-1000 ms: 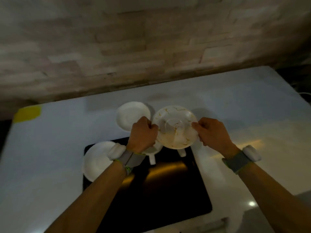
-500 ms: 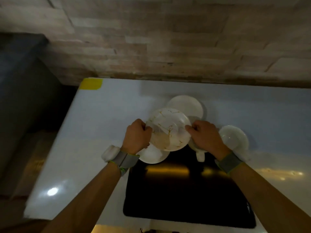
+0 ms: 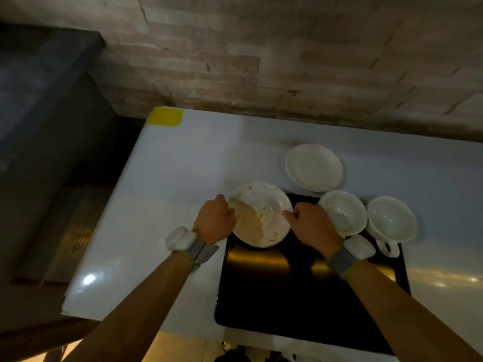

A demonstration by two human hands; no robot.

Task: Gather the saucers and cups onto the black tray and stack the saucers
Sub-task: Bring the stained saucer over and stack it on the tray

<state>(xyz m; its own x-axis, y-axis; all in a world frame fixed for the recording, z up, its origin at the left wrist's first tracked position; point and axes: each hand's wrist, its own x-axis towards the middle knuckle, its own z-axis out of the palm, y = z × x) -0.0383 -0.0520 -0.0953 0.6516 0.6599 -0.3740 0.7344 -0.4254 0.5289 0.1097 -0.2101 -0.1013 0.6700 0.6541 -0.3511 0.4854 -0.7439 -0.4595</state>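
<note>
I've got the stained saucer (image 3: 261,214) pinched at both sides, left hand (image 3: 214,220) clenched on its left rim, right hand (image 3: 311,226) clenched on its right rim, so each grip is grasping that saucer. It sits at the far left corner of the black tray (image 3: 300,296), overhanging the tray edge toward the table (image 3: 162,205); can't tell if another saucer is under it, the hands and the plate itself hide that

Risks, my read: thin rim pinch on a greasy-looking plate, could slip if one hand lets go first. Overhang at the tray lip means it could tip or rock off onto the table when set down. If it lands off-centre on whatever is beneath, the stack would sit crooked

Around: near cup (image 3: 342,212) just beside my right hand, on the tray's far edge, almost touching the wrist; a careless pull-back could knock it. Second cup (image 3: 391,219) right of it, at the far right corner, handle pointing toward me, the two cups touching or nearly. Clean saucer (image 3: 315,167) is off the tray on the table behind, not gathered yet. To reach it I'd have to go over or between the cups and the stained saucer, tight gap. Yellow tape (image 3: 165,116) at the table's far left corner, well apart, irrelevant. Most of the tray is bare
</note>
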